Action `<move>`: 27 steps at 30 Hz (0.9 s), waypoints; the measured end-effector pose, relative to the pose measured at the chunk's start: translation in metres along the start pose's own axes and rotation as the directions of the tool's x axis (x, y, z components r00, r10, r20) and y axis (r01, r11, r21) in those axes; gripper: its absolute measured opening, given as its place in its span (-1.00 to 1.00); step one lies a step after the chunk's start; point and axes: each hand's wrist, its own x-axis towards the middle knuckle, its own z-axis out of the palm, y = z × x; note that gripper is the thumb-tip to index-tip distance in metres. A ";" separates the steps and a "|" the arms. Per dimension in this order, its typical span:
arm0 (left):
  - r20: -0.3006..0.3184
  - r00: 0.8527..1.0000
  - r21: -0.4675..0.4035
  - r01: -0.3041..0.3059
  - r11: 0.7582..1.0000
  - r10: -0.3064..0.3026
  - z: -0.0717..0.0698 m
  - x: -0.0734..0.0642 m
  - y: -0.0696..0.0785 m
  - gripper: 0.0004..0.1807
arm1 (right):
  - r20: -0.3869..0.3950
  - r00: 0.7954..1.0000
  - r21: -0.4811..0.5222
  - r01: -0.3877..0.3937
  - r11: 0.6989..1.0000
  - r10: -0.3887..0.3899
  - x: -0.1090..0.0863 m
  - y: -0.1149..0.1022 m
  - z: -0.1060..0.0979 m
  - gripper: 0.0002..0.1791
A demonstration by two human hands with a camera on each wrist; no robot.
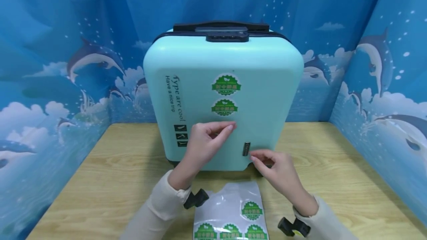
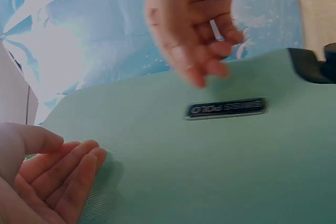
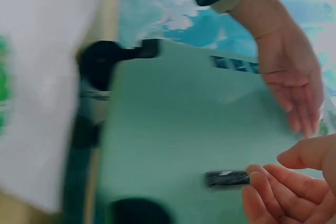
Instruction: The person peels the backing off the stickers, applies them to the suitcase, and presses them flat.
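A mint-green suitcase [image 1: 267, 95] stands upright on the wooden table. Two green-and-white round stickers [image 1: 226, 85] are on its front, one above the other. My left hand [image 1: 208, 140] is just below the lower sticker [image 1: 224, 107], its fingertips close to the shell. In the left wrist view nothing shows between its thumb and fingers [image 2: 68, 174]. My right hand [image 1: 278, 167] is lower on the right, beside the dark metal nameplate [image 1: 246, 149]. Its fingers are loosely bent, with no object visible in them, and it looks blurred in the left wrist view.
A shiny sticker sheet [image 1: 227, 199] with several green stickers lies on the table [image 1: 100, 180] in front of the suitcase. Black printing [image 1: 175, 99] runs down the suitcase's left side. Blue dolphin-patterned curtains [image 1: 83, 17] surround the table at the back and sides.
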 end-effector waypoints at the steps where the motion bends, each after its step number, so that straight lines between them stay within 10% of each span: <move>1: 0.013 1.000 -0.011 0.006 1.000 -0.005 -0.001 -0.002 -0.002 -0.82 | 0.025 0.999 -0.004 -0.024 1.000 0.024 -0.003 0.004 0.000 -0.88; 18: 0.264 0.949 -0.115 0.208 0.971 -0.172 0.006 -0.033 -0.021 -0.76 | 0.277 0.934 0.044 -0.249 0.968 0.227 -0.045 0.060 -0.008 -0.83; 27: 0.423 0.862 -0.200 0.389 0.899 -0.279 0.018 -0.049 -0.027 -0.71 | 0.362 0.910 0.142 -0.269 0.953 0.203 -0.064 0.079 -0.004 -0.79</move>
